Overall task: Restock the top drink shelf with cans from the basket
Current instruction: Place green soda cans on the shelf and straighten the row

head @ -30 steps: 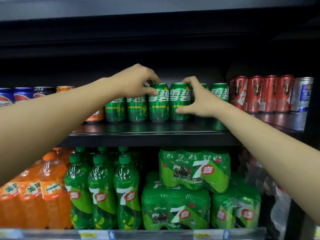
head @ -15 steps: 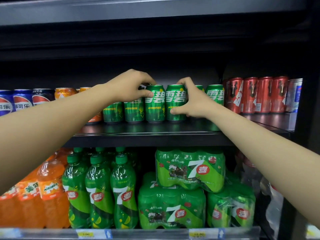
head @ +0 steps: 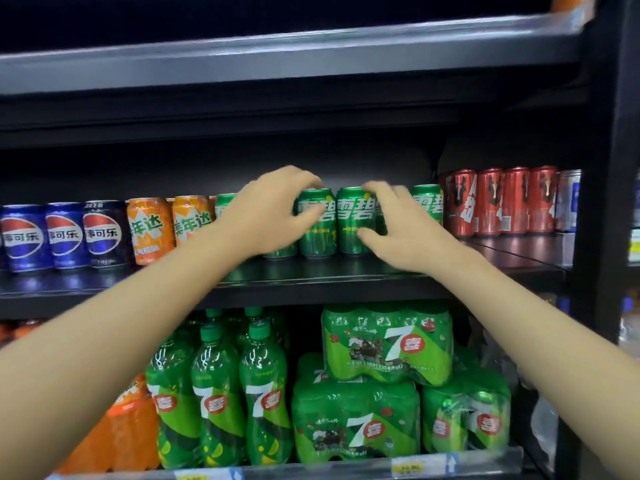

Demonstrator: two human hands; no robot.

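Note:
The dark can shelf [head: 311, 271] carries a row of green cans. My left hand [head: 273, 209] curls over the top and front of one green can [head: 317, 230], with the thumb across its label. My right hand [head: 398, 226] is beside the neighbouring green can [head: 353, 220], fingers spread, with the fingertips at its right side. Both cans stand upright and touch each other. More green cans [head: 427, 202] stand partly hidden behind my hands. No basket is in view.
Blue cola cans [head: 65, 233] and orange cans [head: 149, 230] fill the shelf's left, red cans [head: 491, 202] its right. An upper shelf edge [head: 277, 57] hangs overhead. Below stand green bottles [head: 214, 393], orange bottles [head: 114, 438] and wrapped green can packs [head: 388, 344].
My right hand's fingers have loosened and spread off the can it held. My left hand stays on its can. The view has swung left, showing more blue and orange cans.

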